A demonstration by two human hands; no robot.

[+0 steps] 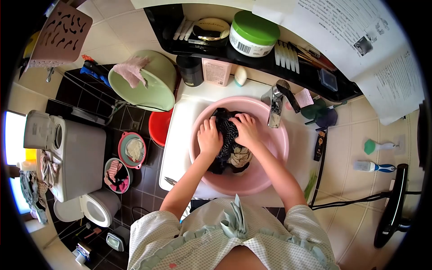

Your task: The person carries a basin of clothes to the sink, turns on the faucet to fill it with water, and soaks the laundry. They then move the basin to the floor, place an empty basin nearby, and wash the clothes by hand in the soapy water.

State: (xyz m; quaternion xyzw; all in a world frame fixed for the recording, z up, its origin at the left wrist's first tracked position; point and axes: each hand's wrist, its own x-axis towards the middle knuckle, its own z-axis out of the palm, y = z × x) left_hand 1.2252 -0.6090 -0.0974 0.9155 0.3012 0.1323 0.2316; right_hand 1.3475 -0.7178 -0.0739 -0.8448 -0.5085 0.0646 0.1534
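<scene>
A pink basin sits in the white sink and holds wet laundry in water. Dark patterned clothing is bunched in its middle, with a beige cloth at the lower right of the bundle. My left hand grips the dark clothing from the left, fingers curled over it. From the right, my right hand has hold of the same clothing near its top. Some fingertips are lost in the folds.
A faucet reaches over the basin's upper right rim. Behind the sink, a black shelf carries a green-lidded tub. On the left are a leaning green basin, a red bucket, small laundry basins, a washing machine and a toilet.
</scene>
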